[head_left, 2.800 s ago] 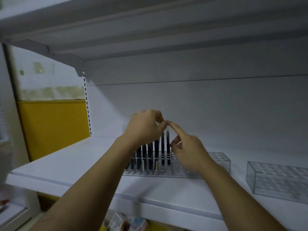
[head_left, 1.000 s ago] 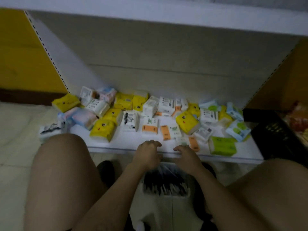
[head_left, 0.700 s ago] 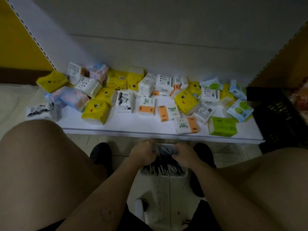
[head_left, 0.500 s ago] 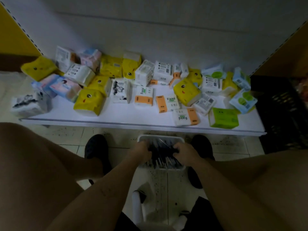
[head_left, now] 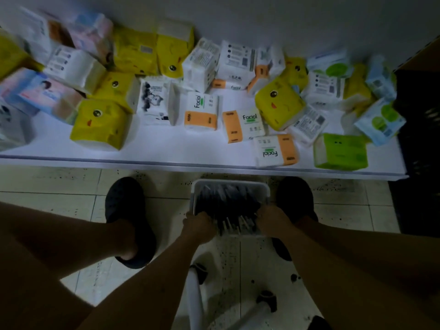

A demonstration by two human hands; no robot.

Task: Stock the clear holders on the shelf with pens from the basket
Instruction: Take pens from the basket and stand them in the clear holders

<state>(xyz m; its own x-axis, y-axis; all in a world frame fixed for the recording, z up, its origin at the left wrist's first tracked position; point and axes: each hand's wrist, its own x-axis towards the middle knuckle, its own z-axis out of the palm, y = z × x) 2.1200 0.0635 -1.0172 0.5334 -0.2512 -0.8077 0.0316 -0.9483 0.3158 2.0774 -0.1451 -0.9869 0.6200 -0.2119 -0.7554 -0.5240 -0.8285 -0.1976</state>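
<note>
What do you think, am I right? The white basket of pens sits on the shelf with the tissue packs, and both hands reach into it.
Not quite. The head view shows the white basket of pens on the tiled floor in front of the shelf, not up with the tissue packs. The rest holds: the left hand and right hand both reach into it.

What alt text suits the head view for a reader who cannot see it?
The left hand and right hand reach into a white basket of dark pens on the floor between two shoes. Beyond it, a low shelf holds scattered tissue packs.
</note>
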